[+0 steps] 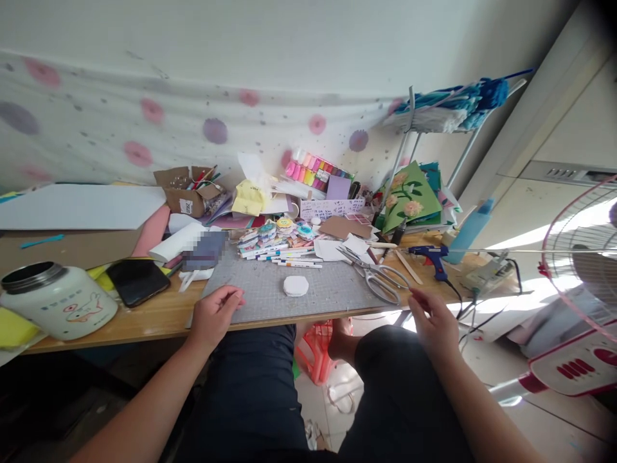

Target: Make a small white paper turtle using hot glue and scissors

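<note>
My left hand [219, 312] rests at the front edge of the grey cutting mat [255, 292], fingers curled in and nothing visible in them. My right hand [436, 321] is at the table's front edge, thumb and fingertips drawn together, with no object showing between them. Just beyond its fingertips lie metal scissors [378, 280], handles toward me; whether they touch I cannot tell. Between my hands, a small white rounded piece [295, 286] sits on the mat. Behind it are several markers [289, 256] in a loose pile.
On the left stand a wide-mouthed bottle [72, 305] and a dark phone [137, 281]. A blue glue gun [434, 259] and a power strip [489, 273] with cables lie on the right. A fan [588, 257] stands beside the table. Cardboard boxes [186, 190] and coloured paper line the back.
</note>
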Demonstrator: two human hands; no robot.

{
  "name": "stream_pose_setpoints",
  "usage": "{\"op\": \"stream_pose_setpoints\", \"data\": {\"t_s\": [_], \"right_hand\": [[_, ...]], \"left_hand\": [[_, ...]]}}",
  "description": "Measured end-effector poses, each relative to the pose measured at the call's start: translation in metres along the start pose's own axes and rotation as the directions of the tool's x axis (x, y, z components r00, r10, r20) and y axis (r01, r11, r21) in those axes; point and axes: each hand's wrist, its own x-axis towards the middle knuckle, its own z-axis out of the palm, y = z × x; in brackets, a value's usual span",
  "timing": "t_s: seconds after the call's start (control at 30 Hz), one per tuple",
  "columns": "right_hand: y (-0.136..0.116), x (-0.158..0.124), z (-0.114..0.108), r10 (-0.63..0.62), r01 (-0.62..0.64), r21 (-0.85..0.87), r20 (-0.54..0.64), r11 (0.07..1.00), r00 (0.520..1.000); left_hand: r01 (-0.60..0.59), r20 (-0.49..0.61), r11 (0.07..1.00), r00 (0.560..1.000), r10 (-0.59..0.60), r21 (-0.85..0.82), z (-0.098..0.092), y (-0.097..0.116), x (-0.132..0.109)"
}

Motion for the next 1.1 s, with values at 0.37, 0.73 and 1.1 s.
{"op": "stream_pose_setpoints", "data": {"t_s": [0.37, 0.73, 1.1], "right_hand": [[-0.040, -0.037, 0.002, -0.065, 0.057, 0.073, 0.112, 0.996, 0.992], [-0.088, -0.036, 0.061, -0.484, 0.367, 0.337, 0.393, 0.867, 0.782], [-0.136, 0.021, 0.103, -0.467, 0.370, 0.296, 0.666, 0.881, 0.581]], "left_hand": [[-0.042, 0.033, 0.999, 0.999, 0.042, 0.011, -0.005, -0.006, -0.006], [0.058, 0.142, 0.998, 0.988, -0.062, 0.029, -0.015, 0.003, -0.003], [-0.029, 0.453, 0.997, 0.891, -0.007, 0.073, 0.019, 0.055, 0.061]]}}
